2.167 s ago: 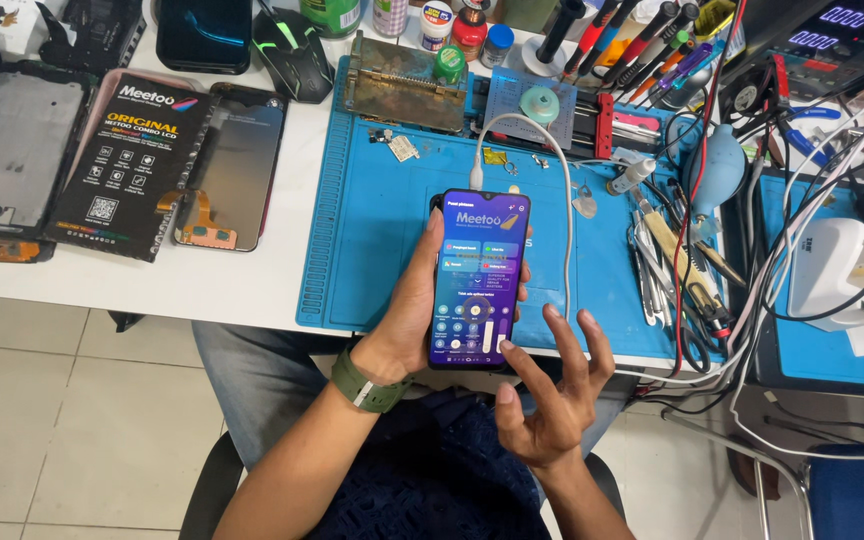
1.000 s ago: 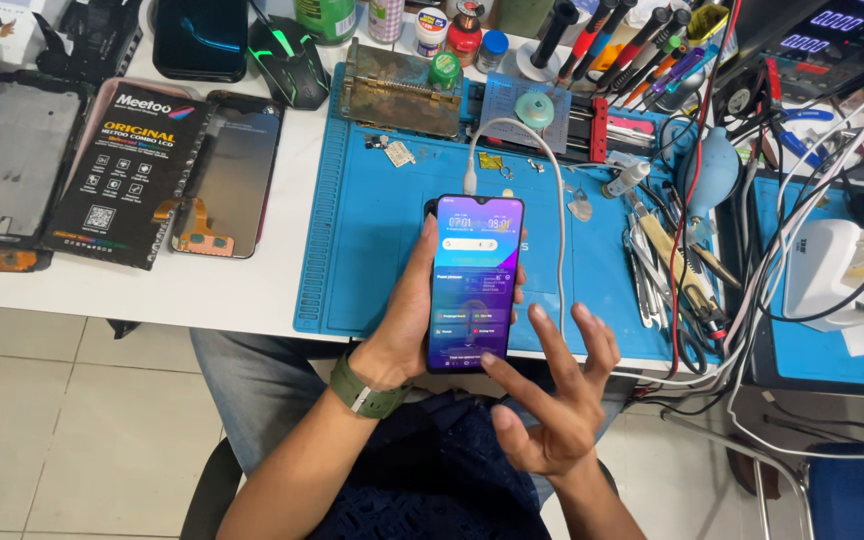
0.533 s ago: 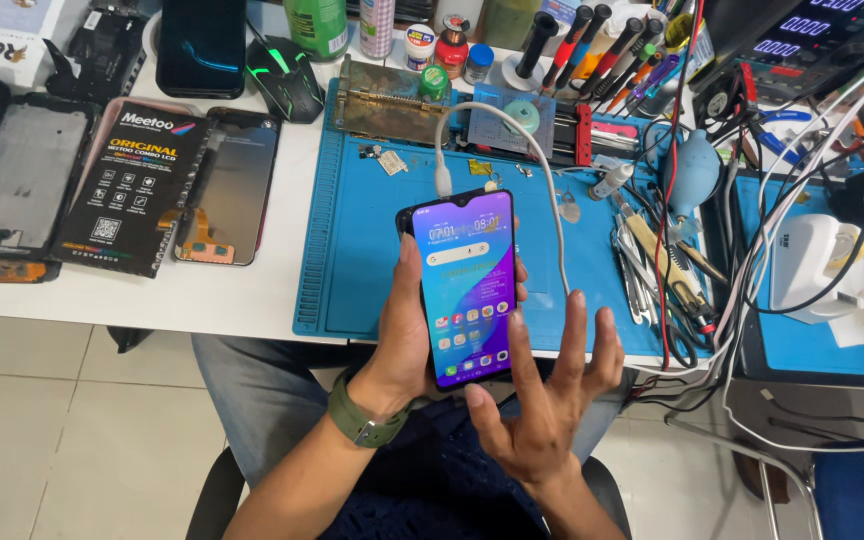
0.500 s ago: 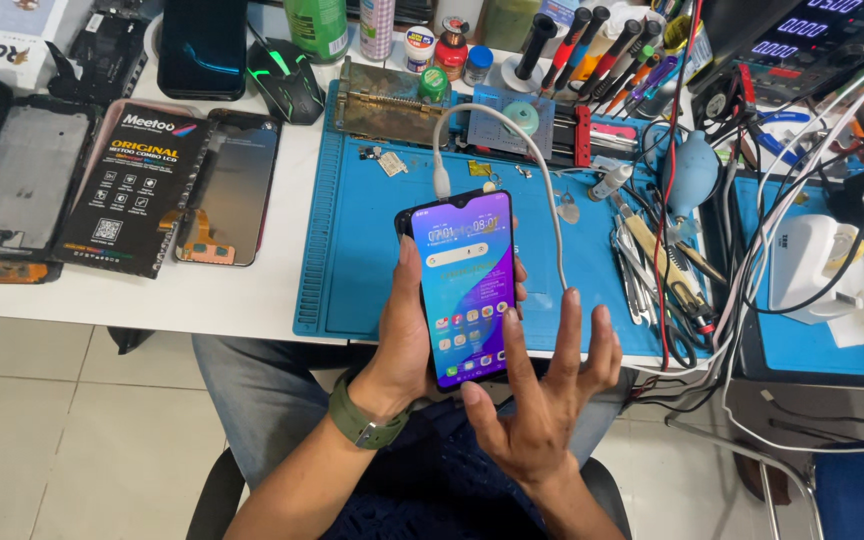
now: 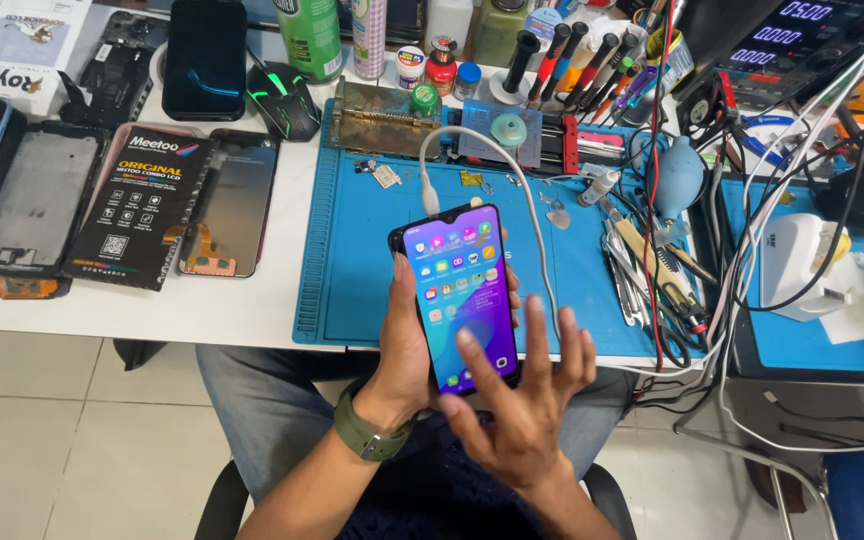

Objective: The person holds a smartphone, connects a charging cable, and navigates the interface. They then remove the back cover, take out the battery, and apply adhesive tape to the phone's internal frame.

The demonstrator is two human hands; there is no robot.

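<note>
Our left hand (image 5: pixel 414 340) clasps a lit smartphone (image 5: pixel 460 295) above the blue mat (image 5: pixel 352 260) — white cable (image 5: pixel 492 150) plugged in — while our right hand (image 5: pixel 517 400), fingers spread, touches its working screen.

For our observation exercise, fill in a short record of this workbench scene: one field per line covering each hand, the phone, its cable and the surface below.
left hand: grips the smartphone from behind, olive wristwatch on wrist
right hand: fingers spread, one fingertip at the lower screen
smartphone: lit, rows of app icons, held above the table edge
white cable: plugged into the phone's far end, arcs over the mat
blue work mat: on white table, small parts scattered
</note>
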